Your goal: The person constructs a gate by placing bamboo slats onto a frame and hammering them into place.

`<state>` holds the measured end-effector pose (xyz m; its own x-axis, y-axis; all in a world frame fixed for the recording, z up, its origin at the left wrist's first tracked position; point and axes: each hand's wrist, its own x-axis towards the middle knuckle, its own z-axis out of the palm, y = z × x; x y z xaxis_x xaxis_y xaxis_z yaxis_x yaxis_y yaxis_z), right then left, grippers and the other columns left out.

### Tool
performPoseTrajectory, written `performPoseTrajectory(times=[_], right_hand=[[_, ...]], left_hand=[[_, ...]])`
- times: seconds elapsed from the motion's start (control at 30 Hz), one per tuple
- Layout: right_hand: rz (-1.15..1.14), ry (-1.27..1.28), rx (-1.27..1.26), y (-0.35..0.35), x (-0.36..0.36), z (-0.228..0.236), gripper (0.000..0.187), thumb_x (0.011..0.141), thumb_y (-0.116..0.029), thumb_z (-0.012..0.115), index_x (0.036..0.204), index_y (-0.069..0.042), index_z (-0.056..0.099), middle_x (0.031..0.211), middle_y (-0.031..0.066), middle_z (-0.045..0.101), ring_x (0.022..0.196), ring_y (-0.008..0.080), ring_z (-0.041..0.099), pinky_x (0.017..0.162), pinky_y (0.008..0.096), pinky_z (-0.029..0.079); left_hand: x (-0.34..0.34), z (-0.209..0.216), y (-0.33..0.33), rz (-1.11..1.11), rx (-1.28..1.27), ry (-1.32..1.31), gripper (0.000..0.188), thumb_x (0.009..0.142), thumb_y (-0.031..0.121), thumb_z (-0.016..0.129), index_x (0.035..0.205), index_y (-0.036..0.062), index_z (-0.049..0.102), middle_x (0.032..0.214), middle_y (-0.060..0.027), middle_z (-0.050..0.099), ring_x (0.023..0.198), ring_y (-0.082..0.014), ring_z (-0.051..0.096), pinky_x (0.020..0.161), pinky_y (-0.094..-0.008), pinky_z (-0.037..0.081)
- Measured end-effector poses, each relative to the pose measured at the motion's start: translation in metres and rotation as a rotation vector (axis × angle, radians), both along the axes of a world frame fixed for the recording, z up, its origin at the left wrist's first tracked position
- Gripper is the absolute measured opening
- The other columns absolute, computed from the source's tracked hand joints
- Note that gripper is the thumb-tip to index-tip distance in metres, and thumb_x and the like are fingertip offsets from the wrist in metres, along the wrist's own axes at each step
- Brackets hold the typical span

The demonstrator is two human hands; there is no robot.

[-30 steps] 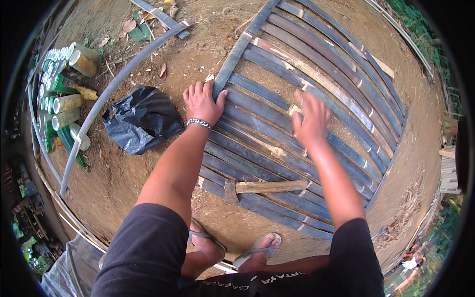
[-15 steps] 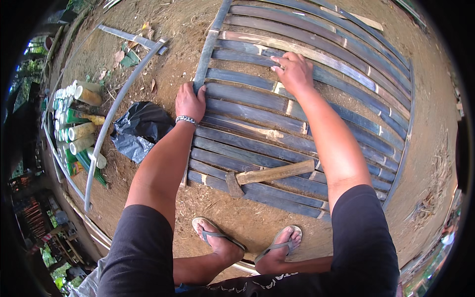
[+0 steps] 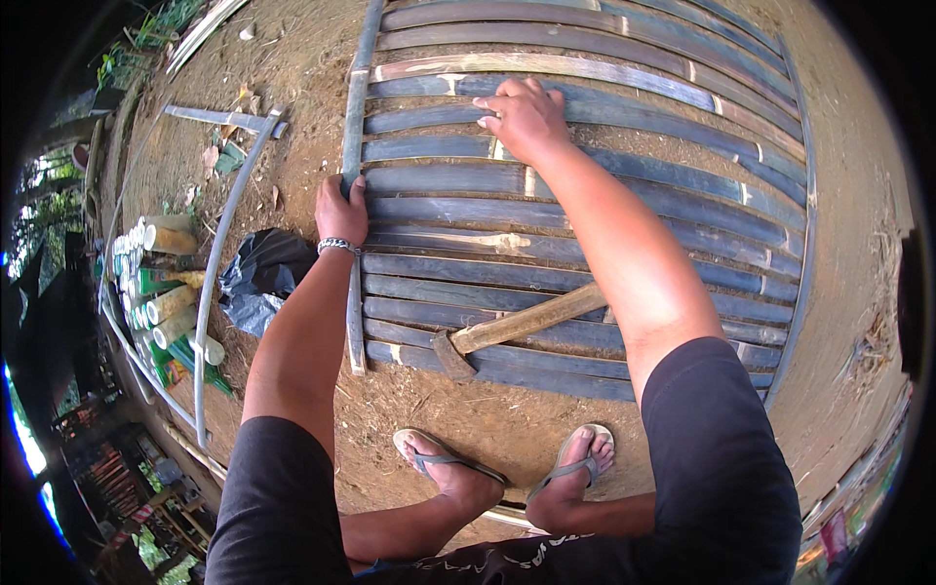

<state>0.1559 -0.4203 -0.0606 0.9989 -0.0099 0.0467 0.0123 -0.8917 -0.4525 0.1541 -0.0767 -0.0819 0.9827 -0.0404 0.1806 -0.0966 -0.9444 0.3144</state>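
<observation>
Two bare hands on a slatted panel of dark grey-blue split bamboo (image 3: 439, 210)

The panel lies flat on brown soil, in front of the person's sandalled feet (image 3: 458, 468). At its left edge, the left hand (image 3: 341, 213) straddles the long grey bamboo edge strip (image 3: 358, 112), which passes between thumb and fingers; whether they pinch it cannot be told. The right hand (image 3: 528, 122) is over the upper slats, palm down, its fingers bent and loosely spread, thumb and forefinger apart, with slats beneath them. Below the right forearm, a wooden-handled hatchet with a brown metal head (image 3: 531, 320) rests across the nearest slats.
</observation>
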Motion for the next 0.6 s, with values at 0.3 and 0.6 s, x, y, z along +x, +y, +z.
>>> performPoseTrajectory(times=[0.3, 0.6], right_hand=[[0.014, -0.109, -0.019, 0.001, -0.003, -0.013, 0.029, 0.095, -0.036, 0.070, 0.123, -0.030, 0.075, 0.117, -0.0043, 0.063, 0.120, 0.0196, 0.051, 0.105, 0.0470, 0.033], [-0.011, -0.161, -0.043, 0.000, 0.001, -0.022, 0.030, 0.095, -0.036, 0.070, 0.124, -0.030, 0.074, 0.114, -0.0045, 0.061, 0.119, 0.0183, 0.051, 0.106, 0.0475, 0.032]], left_hand=[[0.002, -0.008, 0.005, -0.012, 0.057, -0.021, 0.043, 0.098, 0.037, 0.065, 0.117, -0.0008, 0.058, 0.113, -0.0244, 0.063, 0.110, -0.0438, 0.059, 0.093, -0.0521, 0.046], [0.002, -0.014, 0.003, 0.001, 0.033, 0.003, 0.041, 0.098, 0.036, 0.064, 0.114, -0.0016, 0.056, 0.109, -0.0252, 0.062, 0.107, -0.0448, 0.059, 0.092, -0.0527, 0.046]])
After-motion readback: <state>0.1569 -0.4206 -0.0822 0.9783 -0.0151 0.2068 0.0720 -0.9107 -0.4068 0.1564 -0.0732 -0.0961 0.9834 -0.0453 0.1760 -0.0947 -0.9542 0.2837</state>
